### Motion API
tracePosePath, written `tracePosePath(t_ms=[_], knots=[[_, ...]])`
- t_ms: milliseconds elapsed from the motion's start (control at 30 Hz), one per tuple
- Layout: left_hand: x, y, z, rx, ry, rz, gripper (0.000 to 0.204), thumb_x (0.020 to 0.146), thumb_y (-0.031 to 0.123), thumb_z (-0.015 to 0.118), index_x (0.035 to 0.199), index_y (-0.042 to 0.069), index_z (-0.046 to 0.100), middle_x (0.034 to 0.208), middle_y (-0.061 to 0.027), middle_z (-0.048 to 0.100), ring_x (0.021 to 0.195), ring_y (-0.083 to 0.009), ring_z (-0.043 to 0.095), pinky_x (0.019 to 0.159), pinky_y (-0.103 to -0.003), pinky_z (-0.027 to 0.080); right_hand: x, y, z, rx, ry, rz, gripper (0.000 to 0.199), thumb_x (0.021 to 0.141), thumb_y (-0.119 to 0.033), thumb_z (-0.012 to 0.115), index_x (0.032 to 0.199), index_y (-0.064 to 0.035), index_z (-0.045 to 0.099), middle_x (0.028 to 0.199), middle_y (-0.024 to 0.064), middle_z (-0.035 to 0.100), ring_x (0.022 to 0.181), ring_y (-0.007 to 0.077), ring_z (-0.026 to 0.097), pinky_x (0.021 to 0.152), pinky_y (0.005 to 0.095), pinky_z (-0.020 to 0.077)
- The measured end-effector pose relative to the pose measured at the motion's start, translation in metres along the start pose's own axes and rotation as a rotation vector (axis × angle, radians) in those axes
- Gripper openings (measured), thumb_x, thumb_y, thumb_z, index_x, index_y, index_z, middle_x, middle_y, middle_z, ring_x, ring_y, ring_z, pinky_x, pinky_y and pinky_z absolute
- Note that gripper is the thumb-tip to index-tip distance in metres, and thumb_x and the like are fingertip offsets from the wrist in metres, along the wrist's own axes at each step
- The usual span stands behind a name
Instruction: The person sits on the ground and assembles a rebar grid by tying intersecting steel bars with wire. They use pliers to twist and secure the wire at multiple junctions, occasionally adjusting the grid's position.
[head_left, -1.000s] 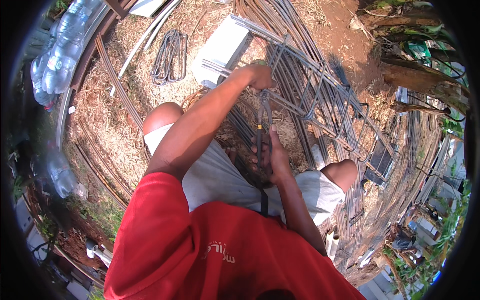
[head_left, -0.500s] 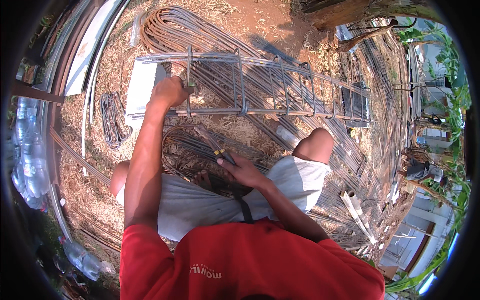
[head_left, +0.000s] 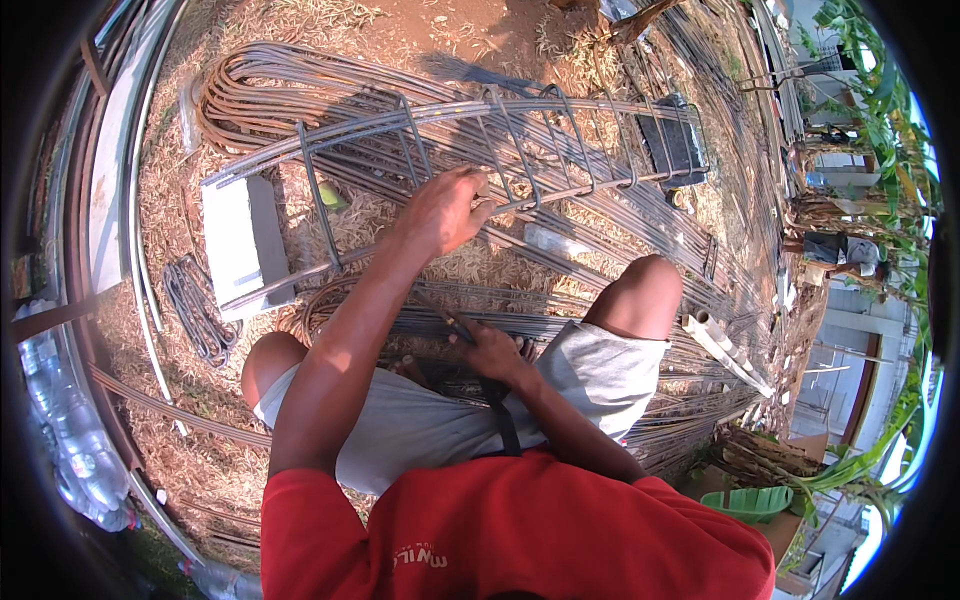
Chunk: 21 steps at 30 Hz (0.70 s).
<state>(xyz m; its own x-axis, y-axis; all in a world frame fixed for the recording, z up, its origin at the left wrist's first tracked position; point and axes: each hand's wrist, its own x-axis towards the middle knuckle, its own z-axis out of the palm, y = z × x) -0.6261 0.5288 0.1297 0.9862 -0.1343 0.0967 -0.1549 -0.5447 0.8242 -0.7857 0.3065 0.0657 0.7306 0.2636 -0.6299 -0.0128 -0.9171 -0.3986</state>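
A long rebar cage [head_left: 575, 191], made of straight steel bars with several bent stirrups, lies crosswise in front of me. My left hand [head_left: 447, 212] is closed around the cage's near bar, beside a stirrup. Low between my knees, my right hand [head_left: 495, 355] grips pincers [head_left: 455, 322] by the handles. Their head points up and left, apart from the cage; it is dark and hard to make out now. Under the cage's left end stands a white-topped block [head_left: 228, 230], and a dark block [head_left: 672, 148] supports the right end.
Long bundles of rebar, bent into loops [head_left: 225, 100] at one end, run across the dry-leaf ground beneath the cage. Bent stirrups [head_left: 203, 310] lie at left, near plastic bottles [head_left: 75, 440]. Pale tubes [head_left: 725, 350] lie right of my knee; a small green object [head_left: 331, 196] lies under the cage.
My left hand has moved right along the cage, from near its left-end stirrup to the near bar. My right hand still holds the pincers low. The whole view has shifted and turned slightly.
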Motion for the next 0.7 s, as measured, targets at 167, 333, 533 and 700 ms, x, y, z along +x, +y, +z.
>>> tracePosePath(t_ms=[167, 333, 533, 700], knots=[[0.019, -0.007, 0.043, 0.086, -0.325, -0.062, 0.044, 0.097, 0.020, 0.073, 0.130, -0.008, 0.065, 0.123, -0.0303, 0.071, 0.115, -0.0453, 0.071, 0.101, -0.052, 0.058, -0.001, 0.008, 0.015, 0.007, -0.059, 0.097, 0.054, 0.105, -0.046, 0.062, 0.153, -0.0211, 0.057, 0.116, 0.0265, 0.075, 0.115, 0.0466, 0.071, 0.099, 0.0565, 0.0551], [0.029, 0.000, 0.065, 0.111, -0.278, -0.053, 0.020, 0.088, 0.005, 0.065, 0.102, -0.004, 0.077, 0.097, -0.0285, 0.078, 0.094, -0.0415, 0.079, 0.083, -0.049, 0.065, -0.003, 0.012, 0.011, 0.095, -0.014, 0.188, 0.052, 0.104, -0.045, 0.063, 0.147, -0.0150, 0.065, 0.122, 0.0282, 0.074, 0.117, 0.0462, 0.071, 0.102, 0.0534, 0.0537], [0.030, 0.010, 0.071, 0.178, -0.336, -0.121, 0.034, 0.091, 0.007, 0.066, 0.122, -0.005, 0.070, 0.104, -0.0258, 0.079, 0.103, -0.0390, 0.078, 0.087, -0.047, 0.063, -0.004, 0.006, -0.021, 0.010, 0.048, 0.212, 0.048, 0.103, -0.043, 0.064, 0.145, -0.0203, 0.067, 0.124, 0.0272, 0.073, 0.118, 0.0473, 0.070, 0.100, 0.0556, 0.0537], [0.026, 0.013, 0.072, 0.250, -0.337, -0.146, 0.045, 0.091, 0.003, 0.064, 0.135, -0.007, 0.062, 0.110, -0.0266, 0.077, 0.108, -0.0394, 0.076, 0.093, -0.047, 0.061, 0.004, -0.001, -0.032, 0.101, -0.063, 0.275, 0.047, 0.101, -0.035, 0.064, 0.145, -0.0197, 0.066, 0.127, 0.0244, 0.073, 0.122, 0.0441, 0.069, 0.105, 0.0542, 0.0526]])
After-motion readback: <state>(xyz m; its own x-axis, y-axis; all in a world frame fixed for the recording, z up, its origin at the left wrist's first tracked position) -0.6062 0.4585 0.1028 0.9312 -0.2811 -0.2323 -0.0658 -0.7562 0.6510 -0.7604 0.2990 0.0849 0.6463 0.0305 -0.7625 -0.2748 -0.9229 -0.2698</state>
